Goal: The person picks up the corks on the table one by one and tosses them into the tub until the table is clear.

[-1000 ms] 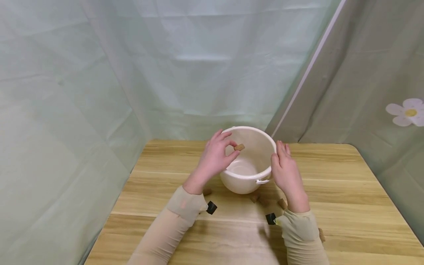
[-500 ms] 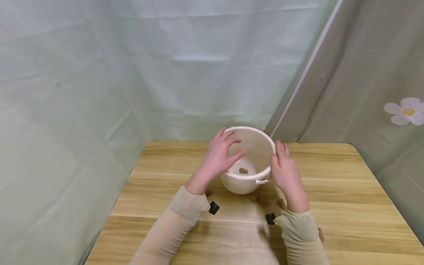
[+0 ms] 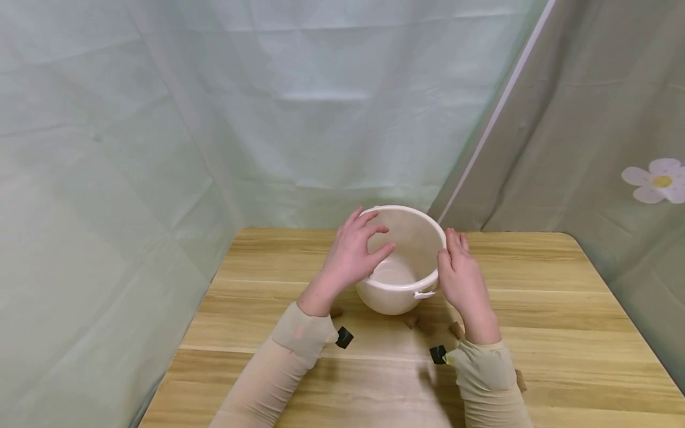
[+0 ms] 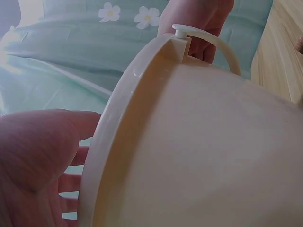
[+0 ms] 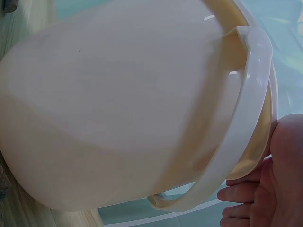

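Note:
A white bucket [image 3: 387, 297] stands upright on the wooden table. Above its left side is my left hand [image 3: 350, 249], thumb and forefinger spread apart with nothing between them. In the left wrist view, the fingers [image 4: 70, 182] of that hand pass behind the bucket's rim. My right hand [image 3: 464, 279] holds the rim on the right, beside the white handle [image 5: 248, 101]. Near the bucket's base lie brown corks, such as one cork [image 3: 456, 330] by the right wrist. The bucket's floor shows in part; its near portion is hidden behind the front wall.
Another cork [image 3: 521, 380] lies by the right sleeve, and one more cork [image 3: 336, 311] is partly covered by the left wrist. Black wrist camera parts [image 3: 344, 337] stick out from both cuffs. Pale green curtains [image 3: 321, 119] hang behind the table [image 3: 562, 356].
A cork pinched by my left hand has been let go and dropped into the bucket; it showed inside half a second ago and is now out of sight. The right hand keeps its place.

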`<action>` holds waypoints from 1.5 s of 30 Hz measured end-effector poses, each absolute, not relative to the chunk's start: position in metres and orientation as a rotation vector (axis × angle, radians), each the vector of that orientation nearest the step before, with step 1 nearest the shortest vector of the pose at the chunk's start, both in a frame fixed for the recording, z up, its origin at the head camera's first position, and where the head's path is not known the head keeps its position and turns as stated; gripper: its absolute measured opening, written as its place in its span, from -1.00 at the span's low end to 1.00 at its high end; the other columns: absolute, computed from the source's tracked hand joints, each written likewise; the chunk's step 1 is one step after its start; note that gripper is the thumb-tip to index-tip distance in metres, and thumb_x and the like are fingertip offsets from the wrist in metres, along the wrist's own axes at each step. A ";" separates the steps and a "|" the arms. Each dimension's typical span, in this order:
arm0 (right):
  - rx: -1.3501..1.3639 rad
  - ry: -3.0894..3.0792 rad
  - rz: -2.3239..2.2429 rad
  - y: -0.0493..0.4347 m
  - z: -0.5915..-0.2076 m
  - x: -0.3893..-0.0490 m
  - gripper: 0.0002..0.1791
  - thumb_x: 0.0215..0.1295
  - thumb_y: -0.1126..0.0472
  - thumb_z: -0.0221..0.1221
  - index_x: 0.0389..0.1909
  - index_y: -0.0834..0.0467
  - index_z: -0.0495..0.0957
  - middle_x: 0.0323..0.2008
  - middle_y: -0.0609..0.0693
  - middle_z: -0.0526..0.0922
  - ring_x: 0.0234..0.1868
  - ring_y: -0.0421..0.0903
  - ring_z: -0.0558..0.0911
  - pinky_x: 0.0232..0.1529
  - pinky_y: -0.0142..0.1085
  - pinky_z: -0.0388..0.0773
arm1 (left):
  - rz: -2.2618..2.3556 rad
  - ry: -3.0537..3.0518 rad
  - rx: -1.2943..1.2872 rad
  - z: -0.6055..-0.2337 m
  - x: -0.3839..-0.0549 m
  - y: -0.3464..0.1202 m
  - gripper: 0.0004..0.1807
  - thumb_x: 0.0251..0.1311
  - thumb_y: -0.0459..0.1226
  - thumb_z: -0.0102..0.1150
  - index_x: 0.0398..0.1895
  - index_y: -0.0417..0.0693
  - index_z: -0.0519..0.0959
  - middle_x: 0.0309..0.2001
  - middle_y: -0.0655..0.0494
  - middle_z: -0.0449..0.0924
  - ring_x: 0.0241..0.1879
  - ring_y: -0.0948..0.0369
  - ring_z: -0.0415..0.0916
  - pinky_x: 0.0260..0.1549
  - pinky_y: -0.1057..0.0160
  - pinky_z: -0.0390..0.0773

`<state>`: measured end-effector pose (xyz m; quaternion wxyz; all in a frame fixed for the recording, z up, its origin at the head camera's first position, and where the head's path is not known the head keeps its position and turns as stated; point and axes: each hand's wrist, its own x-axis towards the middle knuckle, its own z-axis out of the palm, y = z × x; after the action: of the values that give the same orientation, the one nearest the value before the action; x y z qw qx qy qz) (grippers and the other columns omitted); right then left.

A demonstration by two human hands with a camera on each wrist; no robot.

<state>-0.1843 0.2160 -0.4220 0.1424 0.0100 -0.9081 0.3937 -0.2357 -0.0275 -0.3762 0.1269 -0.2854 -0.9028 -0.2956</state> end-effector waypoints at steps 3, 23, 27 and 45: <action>0.031 -2.621 1.134 0.216 -0.422 -0.185 -0.33 0.73 0.03 -0.24 0.66 0.33 0.12 0.63 0.28 0.14 0.68 0.25 0.02 0.66 0.16 0.00 | -0.859 -2.634 -0.826 -0.376 -0.236 -0.028 -0.63 0.42 -0.03 0.39 0.11 -0.05 0.76 0.51 -0.12 0.43 0.62 -0.24 0.09 0.57 -0.32 0.14; 0.028 -2.622 1.128 0.216 -0.423 -0.186 -0.32 0.73 0.01 -0.24 0.67 0.31 0.12 0.64 0.27 0.14 0.68 0.24 0.02 0.65 0.19 0.03 | -0.858 -2.638 -0.797 -0.376 -0.233 -0.032 -0.61 0.42 -0.03 0.39 0.14 -0.07 0.75 0.54 -0.09 0.40 0.63 -0.20 0.07 0.56 -0.34 0.15; 0.025 -2.628 1.131 0.216 -0.422 -0.185 -0.32 0.73 0.02 -0.25 0.67 0.32 0.11 0.64 0.27 0.13 0.69 0.24 0.01 0.66 0.19 0.01 | -0.866 -2.628 -0.803 -0.377 -0.233 -0.033 -0.61 0.42 -0.04 0.38 0.14 -0.07 0.75 0.53 -0.11 0.40 0.63 -0.21 0.06 0.55 -0.35 0.15; 0.022 -2.626 1.138 0.217 -0.420 -0.183 -0.32 0.73 0.03 -0.25 0.67 0.33 0.10 0.64 0.29 0.13 0.68 0.25 0.01 0.66 0.18 0.00 | -0.928 -2.562 -0.788 -0.382 -0.220 -0.050 -0.61 0.39 -0.07 0.43 0.13 -0.10 0.74 0.51 -0.16 0.44 0.61 -0.22 0.11 0.53 -0.38 0.18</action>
<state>-0.1826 0.2169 -0.4205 0.1391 0.0076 -0.9086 0.3938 -0.2202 -0.0505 -0.3819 0.1520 -0.2745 -0.8928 -0.3233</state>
